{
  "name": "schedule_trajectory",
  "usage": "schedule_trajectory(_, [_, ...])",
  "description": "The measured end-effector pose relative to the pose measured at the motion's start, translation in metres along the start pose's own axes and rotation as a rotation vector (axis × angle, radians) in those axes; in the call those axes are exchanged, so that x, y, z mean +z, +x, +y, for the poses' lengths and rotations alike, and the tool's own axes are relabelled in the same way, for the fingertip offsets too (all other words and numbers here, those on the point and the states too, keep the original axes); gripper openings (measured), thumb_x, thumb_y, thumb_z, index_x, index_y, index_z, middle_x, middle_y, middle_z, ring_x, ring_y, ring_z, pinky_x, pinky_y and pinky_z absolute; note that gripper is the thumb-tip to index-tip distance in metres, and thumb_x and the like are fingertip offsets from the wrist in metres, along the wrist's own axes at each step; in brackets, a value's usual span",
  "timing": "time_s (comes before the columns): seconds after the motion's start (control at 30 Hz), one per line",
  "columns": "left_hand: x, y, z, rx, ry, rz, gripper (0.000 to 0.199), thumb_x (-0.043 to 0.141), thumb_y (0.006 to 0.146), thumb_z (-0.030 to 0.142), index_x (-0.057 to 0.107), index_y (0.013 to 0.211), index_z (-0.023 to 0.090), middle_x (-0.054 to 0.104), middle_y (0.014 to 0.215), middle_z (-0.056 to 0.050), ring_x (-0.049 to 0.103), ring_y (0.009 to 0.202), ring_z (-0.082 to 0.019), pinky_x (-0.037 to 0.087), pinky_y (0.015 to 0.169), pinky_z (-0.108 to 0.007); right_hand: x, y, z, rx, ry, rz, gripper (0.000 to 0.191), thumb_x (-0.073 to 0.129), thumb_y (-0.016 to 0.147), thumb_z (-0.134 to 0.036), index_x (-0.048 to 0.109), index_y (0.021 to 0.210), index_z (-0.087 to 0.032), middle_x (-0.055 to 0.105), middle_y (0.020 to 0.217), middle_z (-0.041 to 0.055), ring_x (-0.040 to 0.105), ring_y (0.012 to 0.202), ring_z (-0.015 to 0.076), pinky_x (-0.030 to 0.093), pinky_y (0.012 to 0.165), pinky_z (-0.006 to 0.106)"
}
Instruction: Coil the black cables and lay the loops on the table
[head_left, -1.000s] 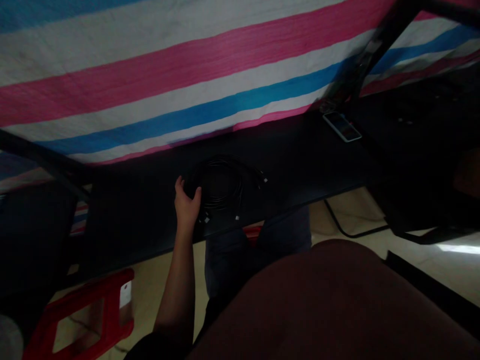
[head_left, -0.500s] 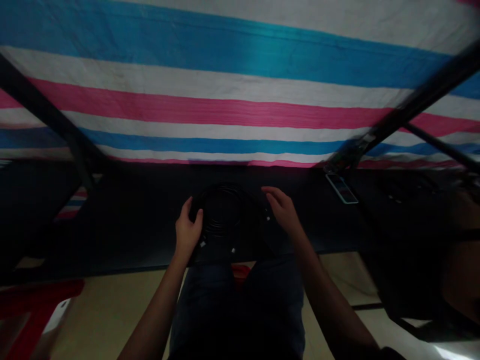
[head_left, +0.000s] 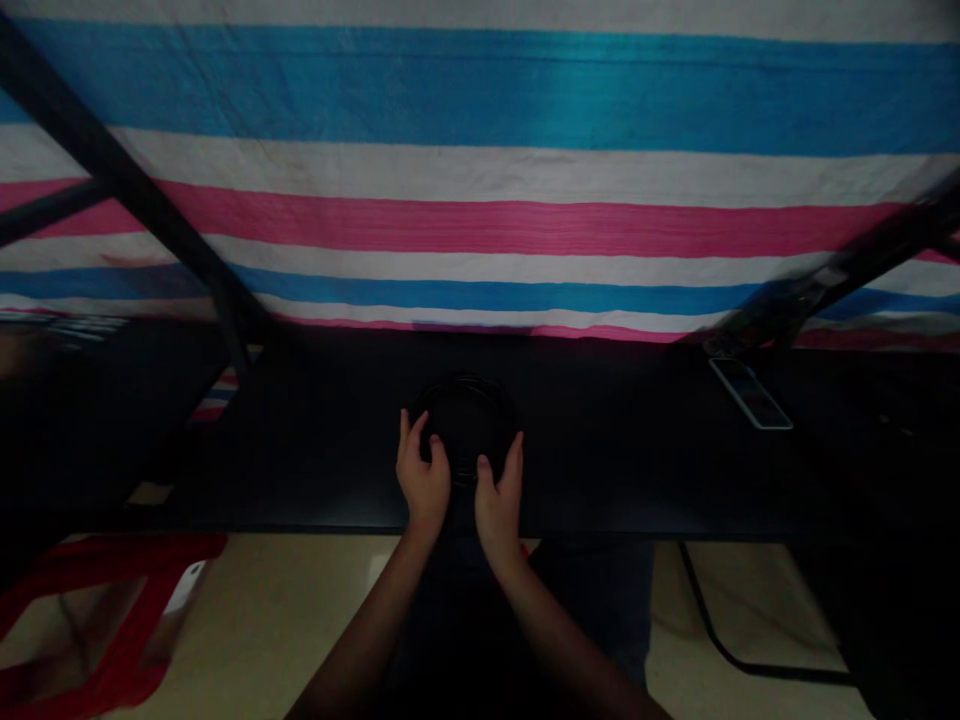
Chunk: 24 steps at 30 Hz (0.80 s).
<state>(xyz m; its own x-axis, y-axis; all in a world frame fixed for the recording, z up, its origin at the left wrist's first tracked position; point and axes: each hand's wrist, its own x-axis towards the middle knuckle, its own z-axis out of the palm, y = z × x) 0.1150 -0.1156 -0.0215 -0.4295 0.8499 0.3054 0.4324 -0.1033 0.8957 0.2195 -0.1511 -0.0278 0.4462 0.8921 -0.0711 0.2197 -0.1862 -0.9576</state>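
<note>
We had a coil of black cable on the black table, lying roughly in the middle, with its round shape facing up at us. Our left hand was at the coil's near left side, its thumb and fingers moderately apart about that part of the ring. Our right hand was at the near right side, the thumb a little away from the fingers, with the dark cable about them. We could not tell whether either hand was pinching the cable firmly (the light was poor, and black lay upon black). The two hands were near each other but apart, with a few shiny strands showing between the thumbs.

To our right, well apart from the coil, we saw a phone with a pale rim and a dark face, lying aslant on the table near the foot of a dark post. Behind the table we had a striped sheet in blue, white and pink. Below, on our left, there was a red stool with a white label on it, standing on the pale floor.
</note>
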Motion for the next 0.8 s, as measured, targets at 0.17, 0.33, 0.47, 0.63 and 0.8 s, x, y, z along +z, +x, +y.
schedule_trajectory(0.17, [-0.025, 0.018, -0.016, 0.019, 0.046, -0.034, 0.039, 0.056, 0.096, 0.026, 0.061, 0.134, 0.019, 0.044, 0.159, -0.016, 0.044, 0.146, -0.029, 0.036, 0.12, -0.048, 0.012, -0.003, -0.005, -0.02, 0.041, -0.131, 0.082, 0.052, 0.091, -0.044, 0.027, 0.161, -0.008, 0.027, 0.167, 0.0164, 0.025, 0.155, 0.0306, 0.023, 0.125, 0.055])
schedule_trajectory(0.33, [-0.054, 0.022, -0.034, -0.018, 0.014, 0.036, 0.036, 0.057, 0.097, 0.029, 0.06, 0.132, 0.022, 0.038, 0.162, -0.014, 0.04, 0.148, -0.028, 0.034, 0.121, -0.047, -0.016, 0.031, 0.003, -0.098, 0.031, -0.126, 0.067, 0.057, 0.088, -0.047, 0.054, 0.145, -0.012, 0.047, 0.156, 0.0177, 0.041, 0.147, 0.0326, 0.03, 0.123, 0.055])
schedule_trajectory(0.47, [-0.056, 0.017, -0.034, -0.056, -0.002, 0.05, 0.035, 0.058, 0.096, 0.03, 0.06, 0.13, 0.021, 0.041, 0.161, -0.016, 0.041, 0.147, -0.029, 0.034, 0.121, -0.048, -0.024, 0.077, 0.004, -0.123, 0.041, -0.018, 0.064, 0.051, 0.09, -0.047, 0.057, 0.141, -0.01, 0.054, 0.149, 0.0207, 0.05, 0.14, 0.0329, 0.036, 0.118, 0.056])
schedule_trajectory(0.63, [-0.066, 0.036, -0.042, -0.066, -0.037, 0.112, 0.028, 0.058, 0.095, 0.031, 0.061, 0.121, 0.021, 0.051, 0.151, -0.017, 0.048, 0.142, -0.029, 0.037, 0.118, -0.049, -0.005, 0.079, 0.0, -0.167, 0.045, -0.022, 0.061, 0.049, 0.092, -0.051, 0.063, 0.134, -0.01, 0.061, 0.143, 0.0211, 0.055, 0.136, 0.0322, 0.035, 0.119, 0.055])
schedule_trajectory(0.8, [-0.08, 0.076, -0.058, -0.039, -0.036, 0.109, 0.025, 0.054, 0.094, 0.034, 0.059, 0.113, 0.017, 0.067, 0.126, -0.018, 0.065, 0.121, -0.027, 0.05, 0.106, -0.046, 0.0, 0.061, 0.0, -0.18, 0.067, -0.001, 0.057, 0.044, 0.098, -0.052, 0.064, 0.134, -0.012, 0.062, 0.142, 0.018, 0.056, 0.134, 0.0289, 0.038, 0.117, 0.052])
